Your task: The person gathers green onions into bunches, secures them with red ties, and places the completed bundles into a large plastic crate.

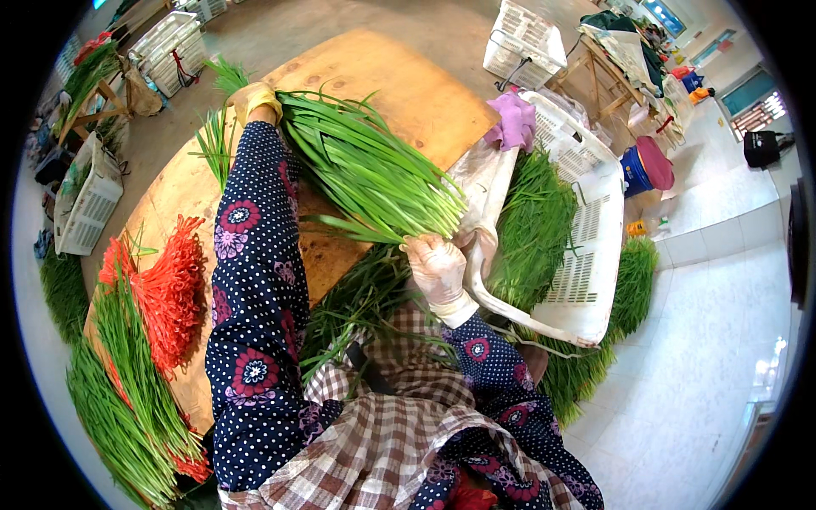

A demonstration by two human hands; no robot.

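A large bunch of garlic chives [365, 161] lies slantwise over the wooden table [374, 64], pale stem ends toward the right. At its leafy end, my left hand [255, 102], in a yellowish glove, is closed over the leaves; its fingertips are partly hidden. Leaf tips [228, 76] stick out beyond that hand. My right hand [435, 268], in a whitish glove, is closed at the near stem ends, gripping some chives whose leaves trail left. Loose dark green leaves [357, 297] lie on my lap below the table edge.
Red ties [170, 293] and more chive bunches [144, 374] lie on the left. Close on my right stands a white crate [586, 238] holding chives [535, 229], with a purple cloth [512, 119] at its corner. Other crates [525, 47] stand farther off.
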